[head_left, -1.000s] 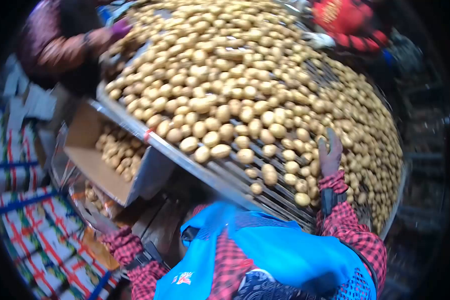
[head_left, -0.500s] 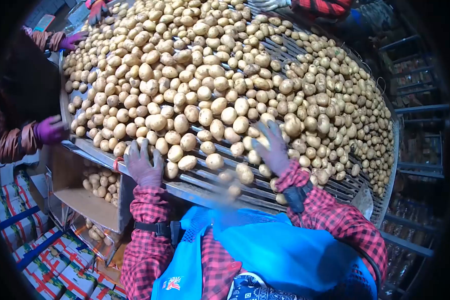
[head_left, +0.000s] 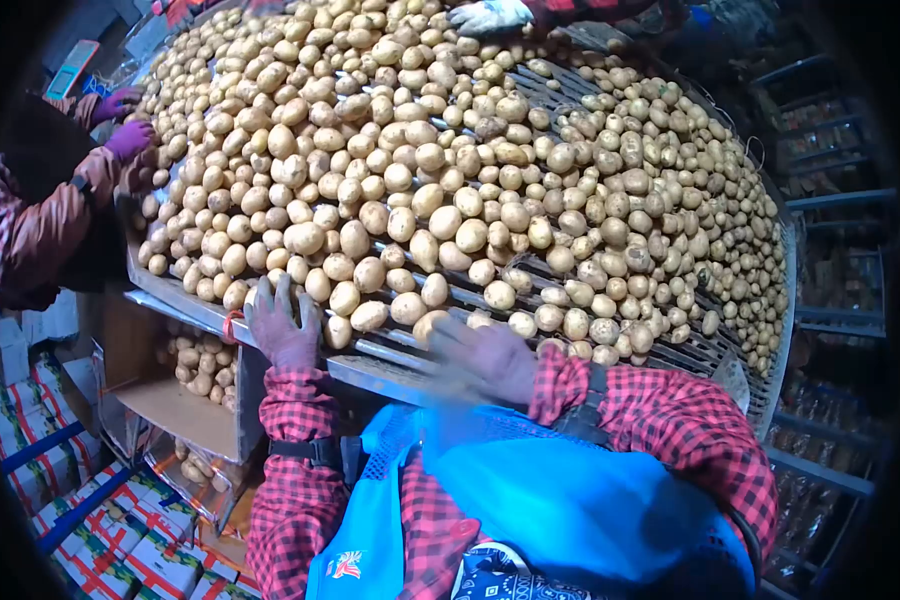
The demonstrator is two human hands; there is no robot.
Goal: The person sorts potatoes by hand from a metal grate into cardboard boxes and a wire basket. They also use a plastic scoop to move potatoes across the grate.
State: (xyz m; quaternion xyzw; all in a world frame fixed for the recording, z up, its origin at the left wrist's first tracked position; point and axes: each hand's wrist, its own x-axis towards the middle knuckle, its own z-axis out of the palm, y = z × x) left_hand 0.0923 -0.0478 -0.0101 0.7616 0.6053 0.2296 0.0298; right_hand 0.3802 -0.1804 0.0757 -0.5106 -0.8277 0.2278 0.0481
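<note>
Potatoes [head_left: 385,165] cover a large slatted metal table in front of me. My left hand [head_left: 285,330], in a greyish-purple glove, rests at the near rim with its fingers apart against the nearest potatoes. It holds nothing. Nearer the middle of the rim is my right hand [head_left: 485,360], gloved too and reaching leftward over bare slats [head_left: 395,355]. Motion smears its fingers, which overlap a potato [head_left: 428,327] at their tips. More potatoes [head_left: 550,318] lie just beyond that hand.
At the left, a person's purple-gloved hands [head_left: 130,140] touch the potato pile. A white-gloved hand [head_left: 490,17] is at the far edge. Below the rim stands an open-fronted box [head_left: 175,400] with potatoes behind it. Printed cartons [head_left: 150,540] are stacked lower left; metal racks [head_left: 840,320] stand at the right.
My right hand has swept left and toward me, from among the potatoes to the near slats. My left hand has barely moved. The purple-gloved hands at the left are now close together.
</note>
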